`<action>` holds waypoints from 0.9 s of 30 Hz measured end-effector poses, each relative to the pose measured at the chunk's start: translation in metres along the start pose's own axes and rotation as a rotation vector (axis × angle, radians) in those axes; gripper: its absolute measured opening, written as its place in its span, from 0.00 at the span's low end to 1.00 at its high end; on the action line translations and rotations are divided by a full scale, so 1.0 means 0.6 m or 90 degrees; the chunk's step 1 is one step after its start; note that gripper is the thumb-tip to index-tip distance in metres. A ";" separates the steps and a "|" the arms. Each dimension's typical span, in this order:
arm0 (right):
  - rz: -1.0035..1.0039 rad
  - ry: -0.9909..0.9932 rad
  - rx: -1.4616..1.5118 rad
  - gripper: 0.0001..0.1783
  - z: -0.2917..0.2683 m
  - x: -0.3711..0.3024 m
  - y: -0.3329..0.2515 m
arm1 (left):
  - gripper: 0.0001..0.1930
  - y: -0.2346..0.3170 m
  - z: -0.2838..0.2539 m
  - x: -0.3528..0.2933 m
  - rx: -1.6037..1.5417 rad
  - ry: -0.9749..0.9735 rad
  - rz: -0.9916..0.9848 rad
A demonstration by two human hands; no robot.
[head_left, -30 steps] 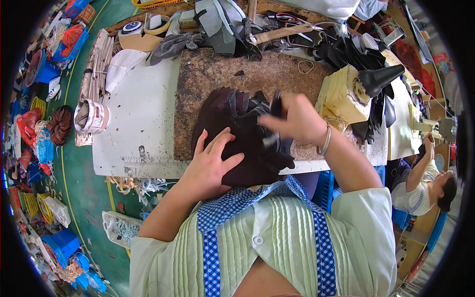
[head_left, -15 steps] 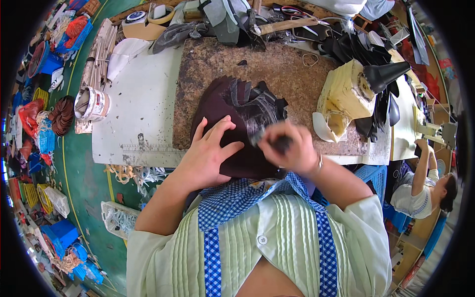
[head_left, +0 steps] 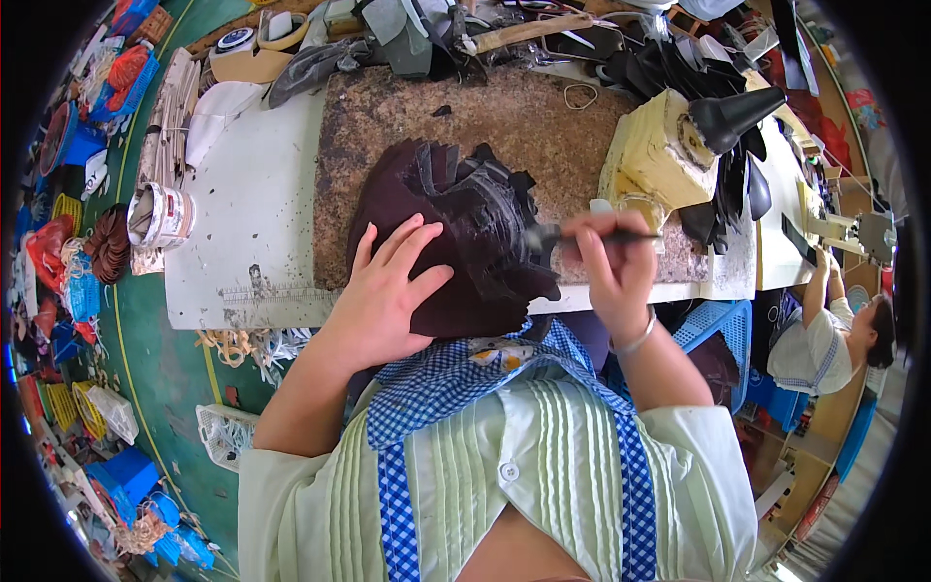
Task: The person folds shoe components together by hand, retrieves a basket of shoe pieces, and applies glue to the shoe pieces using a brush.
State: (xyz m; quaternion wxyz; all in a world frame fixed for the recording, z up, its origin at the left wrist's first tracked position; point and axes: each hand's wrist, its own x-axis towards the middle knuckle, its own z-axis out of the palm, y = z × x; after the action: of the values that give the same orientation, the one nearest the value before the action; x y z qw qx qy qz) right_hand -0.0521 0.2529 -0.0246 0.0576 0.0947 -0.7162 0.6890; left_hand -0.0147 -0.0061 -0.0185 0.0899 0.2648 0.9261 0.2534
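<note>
A fanned stack of dark maroon pieces, leather-like sheets (head_left: 388, 189), lies at the near edge of the work board, with whitish streaks along its overlapping right edges. My left hand (head_left: 388, 286) rests on the stack's left part, fingers spread. In my right hand (head_left: 616, 267) is a dark-handled brush (head_left: 545, 238), pinched between thumb and fingers. Its blurred tip points left at the stack's streaked right edge; whether it touches, I cannot tell. Just beyond that hand stands a yellow, glue-crusted container (head_left: 645, 145) with a black cone-shaped part (head_left: 732, 116).
The mottled brown board (head_left: 533, 112) lies on a white table (head_left: 242, 233). A white tub (head_left: 163, 215) stands at the left edge. Black pieces (head_left: 669, 73), a hammer (head_left: 529, 32) and scraps crowd the back. Another person (head_left: 824, 335) works at the far right. A blue crate (head_left: 718, 330) sits below.
My right hand has drawn the brush rightward, away from the stack's middle to its right edge, and turned the handle sideways. My left hand stays on the stack. The whole view has shifted slightly.
</note>
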 end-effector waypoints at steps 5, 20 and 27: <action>-0.067 -0.125 -0.291 0.13 0.054 0.131 0.051 | 0.33 0.002 -0.002 0.002 0.021 -0.018 -0.004; -0.042 -0.139 -0.176 0.13 0.034 0.124 0.040 | 0.33 0.002 -0.013 0.006 0.011 -0.022 0.003; 0.021 0.062 0.020 0.09 -0.023 0.052 -0.020 | 0.33 0.003 -0.021 0.007 0.002 -0.044 -0.003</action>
State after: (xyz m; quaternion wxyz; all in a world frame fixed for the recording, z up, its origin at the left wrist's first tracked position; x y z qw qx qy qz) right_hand -0.0808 0.2647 -0.0059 0.0798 0.0502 -0.7030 0.7049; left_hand -0.0213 -0.0076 -0.0069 0.1219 0.2715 0.9233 0.2427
